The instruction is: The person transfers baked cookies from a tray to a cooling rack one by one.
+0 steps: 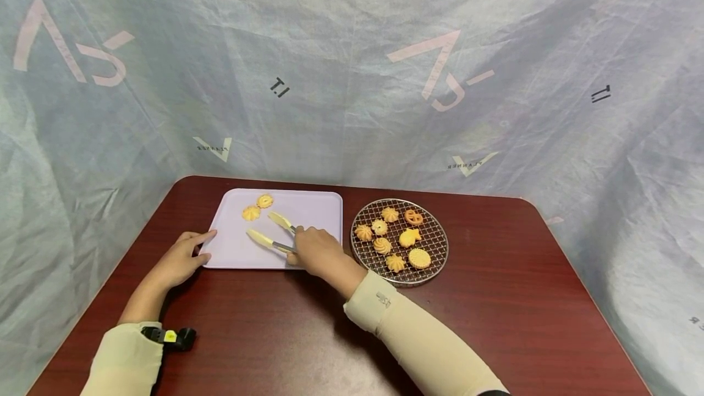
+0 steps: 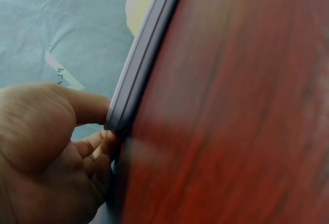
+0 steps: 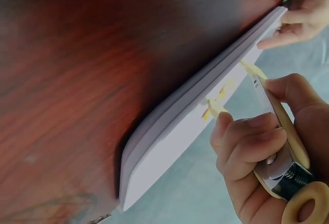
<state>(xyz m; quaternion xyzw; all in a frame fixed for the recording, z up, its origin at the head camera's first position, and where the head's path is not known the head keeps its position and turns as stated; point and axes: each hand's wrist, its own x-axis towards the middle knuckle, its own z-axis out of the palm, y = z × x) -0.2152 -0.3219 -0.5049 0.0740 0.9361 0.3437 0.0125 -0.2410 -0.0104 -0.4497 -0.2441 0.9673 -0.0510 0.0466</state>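
Note:
At the left side of the pale lilac tray [image 1: 313, 200], my left hand [image 1: 178, 258] pinches the rim near its front corner. The left wrist view shows the thumb [image 2: 92, 106] at that corner, with the other fingers lower beside the edge. My right hand [image 1: 318, 252] grips a pair of tongs [image 3: 288, 126] with cream-yellow tips and metal arms. The tongs' arms are spread, nothing between their tips, and point left over the tray. Just beyond the tips, a swirl-shaped cookie [image 1: 251, 213] and a round cookie with a center hole [image 1: 265, 201] lie on the tray.
Right of the tray stands a round wire rack [image 1: 440, 243] bearing several cookies, among them a pretzel [image 1: 414, 217], a fish-shaped cookie [image 1: 409, 237] and a round cookie [image 1: 420, 258]. The dark red table [image 1: 264, 329] ends at a grey cloth backdrop [image 1: 341, 109].

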